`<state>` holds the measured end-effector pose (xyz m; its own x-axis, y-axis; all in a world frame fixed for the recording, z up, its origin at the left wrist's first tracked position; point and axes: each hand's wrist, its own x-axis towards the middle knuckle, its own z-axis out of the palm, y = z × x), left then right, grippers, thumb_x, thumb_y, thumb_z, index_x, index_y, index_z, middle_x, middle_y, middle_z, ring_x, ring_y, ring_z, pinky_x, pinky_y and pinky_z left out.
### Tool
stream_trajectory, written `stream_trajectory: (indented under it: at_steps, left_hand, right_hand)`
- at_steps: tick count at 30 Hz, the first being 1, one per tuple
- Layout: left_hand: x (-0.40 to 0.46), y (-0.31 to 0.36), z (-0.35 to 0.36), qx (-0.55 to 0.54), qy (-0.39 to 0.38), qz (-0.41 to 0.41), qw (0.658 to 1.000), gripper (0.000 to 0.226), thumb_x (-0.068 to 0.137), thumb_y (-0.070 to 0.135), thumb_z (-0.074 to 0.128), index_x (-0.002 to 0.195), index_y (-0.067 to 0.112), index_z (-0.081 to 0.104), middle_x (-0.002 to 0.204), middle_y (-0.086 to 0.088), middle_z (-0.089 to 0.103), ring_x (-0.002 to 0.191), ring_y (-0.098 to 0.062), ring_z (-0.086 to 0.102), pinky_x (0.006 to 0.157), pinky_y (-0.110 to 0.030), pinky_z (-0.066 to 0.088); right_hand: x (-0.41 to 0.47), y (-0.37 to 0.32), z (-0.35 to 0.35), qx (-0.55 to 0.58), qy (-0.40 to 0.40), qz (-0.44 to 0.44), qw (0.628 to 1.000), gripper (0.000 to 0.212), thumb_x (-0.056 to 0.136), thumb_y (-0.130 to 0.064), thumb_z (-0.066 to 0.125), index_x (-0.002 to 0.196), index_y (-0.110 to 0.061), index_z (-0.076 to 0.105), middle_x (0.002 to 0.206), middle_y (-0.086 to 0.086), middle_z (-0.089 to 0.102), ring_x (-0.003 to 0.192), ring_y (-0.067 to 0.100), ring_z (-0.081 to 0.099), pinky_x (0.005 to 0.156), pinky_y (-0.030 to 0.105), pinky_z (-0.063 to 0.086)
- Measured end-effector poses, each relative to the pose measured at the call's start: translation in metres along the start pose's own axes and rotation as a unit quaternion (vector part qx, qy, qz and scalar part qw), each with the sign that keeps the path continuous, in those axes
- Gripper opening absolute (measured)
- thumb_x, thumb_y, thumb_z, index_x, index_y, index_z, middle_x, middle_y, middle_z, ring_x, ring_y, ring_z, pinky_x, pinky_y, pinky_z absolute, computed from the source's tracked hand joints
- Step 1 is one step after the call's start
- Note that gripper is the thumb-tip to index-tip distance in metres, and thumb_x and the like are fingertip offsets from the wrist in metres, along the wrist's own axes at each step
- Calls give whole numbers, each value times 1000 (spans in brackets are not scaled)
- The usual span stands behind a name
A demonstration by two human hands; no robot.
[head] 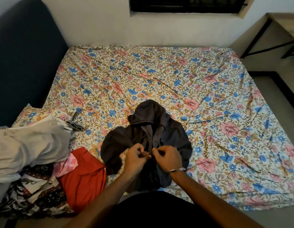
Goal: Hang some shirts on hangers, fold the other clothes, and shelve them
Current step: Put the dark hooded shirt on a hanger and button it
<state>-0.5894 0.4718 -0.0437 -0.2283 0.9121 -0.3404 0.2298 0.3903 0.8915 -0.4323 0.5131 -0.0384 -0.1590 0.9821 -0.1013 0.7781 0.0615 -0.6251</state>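
On my feed a dark grey hooded jacket (147,137) lies spread on the floral bedsheet (184,83), close to the near edge of the bed, with its hood pointing away toward the wall and its front placket facing up. I see both hands down on the middle of that placket, nearly touching one another. The left hand (136,157) has its fingers curled and pinches the left edge of the jacket's opening between thumb and fingertips; the right hand (167,156) is curled the same way and pinches the opposite edge just beside it. I cannot make out whether a button or snap sits between the fingers; a small fastener shows a little higher on the placket. A thin metal bracelet (176,169) circles the right wrist. To my left, on the same near edge of the bed, sits a heap of clothes: a pale grey garment (29,145) on top, a red garment (83,181) next to the jacket's left sleeve, and a dark patterned cloth (32,193) beneath them. A small striped grey piece (75,124) lies just past the heap. A dark blue headboard (24,60) runs along the left side, and a wooden desk with black legs (281,28) stands at the far right.
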Motion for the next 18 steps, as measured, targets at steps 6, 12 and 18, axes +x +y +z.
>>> stream_trajectory:
  at_steps: [6,12,18]
  left_hand:
    - [-15,-11,1,163,-100,126,973,32,71,12,77,74,20,46,67,7,57,67,-5,56,64,-29,45]
    - [-25,-27,-8,243,-189,139,941,21,73,12,65,72,26,50,73,5,61,73,-8,61,73,-34,52]
    - [-21,-29,-4,56,-36,-66,996,17,92,1,63,97,17,64,96,6,63,96,-12,61,82,-21,46]
  right_hand:
    - [25,3,22,135,-110,213,962,41,76,-39,84,66,-12,54,59,10,49,60,26,53,63,34,45]
    - [17,30,45,184,-164,282,927,38,72,1,77,51,-12,48,54,10,43,54,21,44,55,29,42]
    - [11,29,48,314,-166,286,890,23,77,8,73,83,-14,76,80,5,74,83,26,69,74,28,57]
